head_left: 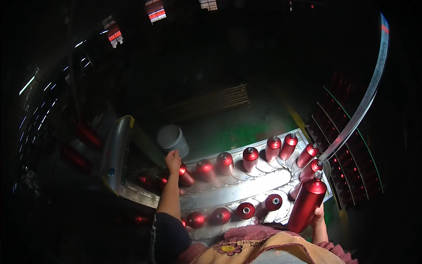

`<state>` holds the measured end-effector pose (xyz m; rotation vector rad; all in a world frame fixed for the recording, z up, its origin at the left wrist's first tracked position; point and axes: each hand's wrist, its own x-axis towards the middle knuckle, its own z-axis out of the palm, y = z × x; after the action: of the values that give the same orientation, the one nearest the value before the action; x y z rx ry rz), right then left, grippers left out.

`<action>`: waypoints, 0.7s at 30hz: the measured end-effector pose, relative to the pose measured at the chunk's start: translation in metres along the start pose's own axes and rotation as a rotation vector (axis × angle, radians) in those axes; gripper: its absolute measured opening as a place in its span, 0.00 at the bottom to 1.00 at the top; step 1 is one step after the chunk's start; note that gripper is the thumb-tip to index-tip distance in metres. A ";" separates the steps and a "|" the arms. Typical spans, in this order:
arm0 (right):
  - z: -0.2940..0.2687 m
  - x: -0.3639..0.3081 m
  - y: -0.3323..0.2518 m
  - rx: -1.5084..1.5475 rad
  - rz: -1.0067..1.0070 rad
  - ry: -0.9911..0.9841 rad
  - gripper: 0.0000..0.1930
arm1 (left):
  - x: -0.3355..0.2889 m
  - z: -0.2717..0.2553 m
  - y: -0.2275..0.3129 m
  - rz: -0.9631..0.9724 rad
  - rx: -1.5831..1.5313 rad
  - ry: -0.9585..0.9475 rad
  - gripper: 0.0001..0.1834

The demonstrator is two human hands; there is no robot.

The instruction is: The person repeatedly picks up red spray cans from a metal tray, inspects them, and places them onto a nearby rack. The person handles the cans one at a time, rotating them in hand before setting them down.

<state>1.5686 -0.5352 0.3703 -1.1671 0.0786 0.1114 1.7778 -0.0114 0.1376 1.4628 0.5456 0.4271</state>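
My right hand (318, 217) is wrapped round the body of a shiny red metal bottle (308, 200). This bottle leans slightly, with its bare threaded neck up, close to the apron at the lower right. Farther left, my left arm reaches across the conveyor (233, 192). The fingers of my left hand (173, 161) are curled closed at the top of another red bottle (186, 176); that bottle's neck is hidden, and I cannot tell whether the hand grips it. Several more red bottles (250, 159) stand upright in a loop along the metal plates.
Beyond the conveyor stands a white bucket (170, 137). A curved metal strip (367, 94) arches over the right end. Racks with red bottles (347, 154) stand farther right. A metal housing (119, 152) is at the left, and long thin strips (211, 103) lie on the dark floor.
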 end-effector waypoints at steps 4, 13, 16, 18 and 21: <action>-0.020 0.006 0.010 -0.028 0.043 -0.095 0.52 | 0.013 -0.015 -0.058 0.094 0.037 0.083 0.08; 0.048 0.077 0.047 -0.204 0.367 -0.824 0.52 | -0.182 -0.014 0.121 0.049 -0.311 -0.355 0.31; 0.087 0.078 0.078 -0.320 0.450 -1.149 0.48 | -0.280 -0.015 0.135 0.074 -0.342 -0.665 0.53; 0.107 0.079 0.093 -0.479 0.257 -1.218 0.47 | -0.309 -0.014 0.127 -0.085 -0.394 -0.720 0.61; 0.113 0.060 0.092 -0.448 0.354 -1.307 0.42 | -0.363 -0.019 0.132 -0.070 -0.412 -0.580 0.57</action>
<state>1.6169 -0.3925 0.3232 -1.3123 -0.9371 1.2233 1.4809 -0.1982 0.2997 1.0925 0.0348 0.0395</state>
